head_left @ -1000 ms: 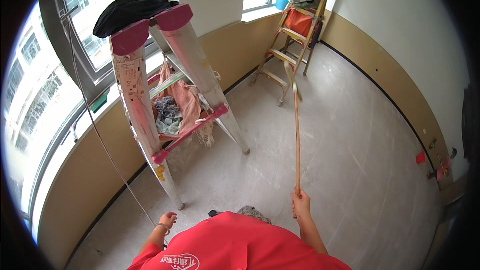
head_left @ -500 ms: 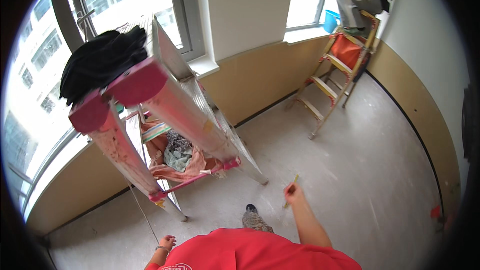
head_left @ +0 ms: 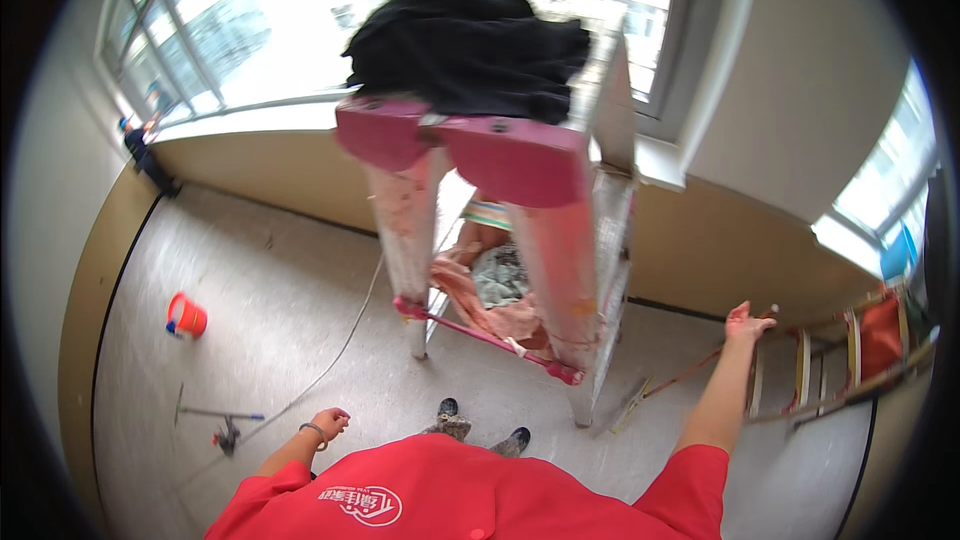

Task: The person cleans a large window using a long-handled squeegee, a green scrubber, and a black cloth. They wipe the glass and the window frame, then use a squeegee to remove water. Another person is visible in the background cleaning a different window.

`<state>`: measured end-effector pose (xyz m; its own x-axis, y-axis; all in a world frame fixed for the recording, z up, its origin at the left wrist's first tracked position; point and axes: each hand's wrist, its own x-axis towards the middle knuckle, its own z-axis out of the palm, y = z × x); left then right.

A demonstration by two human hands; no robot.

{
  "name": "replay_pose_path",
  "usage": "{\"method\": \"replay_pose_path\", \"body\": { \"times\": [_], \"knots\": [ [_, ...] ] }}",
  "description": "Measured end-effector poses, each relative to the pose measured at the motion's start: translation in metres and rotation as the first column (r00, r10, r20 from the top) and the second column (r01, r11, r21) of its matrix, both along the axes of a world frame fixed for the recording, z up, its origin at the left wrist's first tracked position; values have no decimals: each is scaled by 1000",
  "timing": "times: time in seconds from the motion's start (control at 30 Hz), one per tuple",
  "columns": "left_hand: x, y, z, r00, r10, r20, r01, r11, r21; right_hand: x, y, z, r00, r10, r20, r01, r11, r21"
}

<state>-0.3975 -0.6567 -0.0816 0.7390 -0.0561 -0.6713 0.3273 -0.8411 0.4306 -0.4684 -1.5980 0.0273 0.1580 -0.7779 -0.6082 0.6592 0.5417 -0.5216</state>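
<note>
My right hand (head_left: 748, 322) reaches out to the right, closed round the brownish handle of a long-handled tool (head_left: 690, 373). That tool slants down to the left and ends in a thin yellowish crosspiece, like a squeegee, near the stepladder's foot. Low at the left, my left hand (head_left: 332, 422) hangs beside my red shirt with its fingers loosely bent and nothing visible in them. In front of me stands a metal stepladder (head_left: 560, 280) with pink top caps. A black cloth (head_left: 470, 55) lies on its top, and crumpled rags (head_left: 500, 280) show between its legs.
A yellowish stepladder (head_left: 800, 370) with a red bag (head_left: 880, 330) stands at right, below a blue bucket (head_left: 898, 255). A red bucket (head_left: 186, 316), a T-shaped tool (head_left: 220, 413) and a pale cord (head_left: 345, 345) lie leftward. Another person (head_left: 146, 155) stands at the far-left windows.
My view has swung left, so the near stepladder now stands at the middle. My right arm is stretched farther out to the right, with the tool still in hand.
</note>
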Motion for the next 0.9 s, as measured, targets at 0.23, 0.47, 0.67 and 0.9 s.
{"method": "replay_pose_path", "body": {
  "times": [0.23,0.47,0.67,0.9],
  "knots": [
    [-31,24,-37,996,86,-18,-87,995,-53,57,129,-10,844,360,-397,-528,684,-504],
    [36,62,-67,991,-92,99,109,978,-181,-180,277,-334,702,463,-541,-464,874,146],
    [99,165,-81,972,-160,171,186,970,-154,-82,524,-301,-140,882,-450,-702,231,673],
    [182,213,-100,972,230,54,-196,912,-361,118,685,-190,-11,888,-461,-925,166,342]
  ]
}}
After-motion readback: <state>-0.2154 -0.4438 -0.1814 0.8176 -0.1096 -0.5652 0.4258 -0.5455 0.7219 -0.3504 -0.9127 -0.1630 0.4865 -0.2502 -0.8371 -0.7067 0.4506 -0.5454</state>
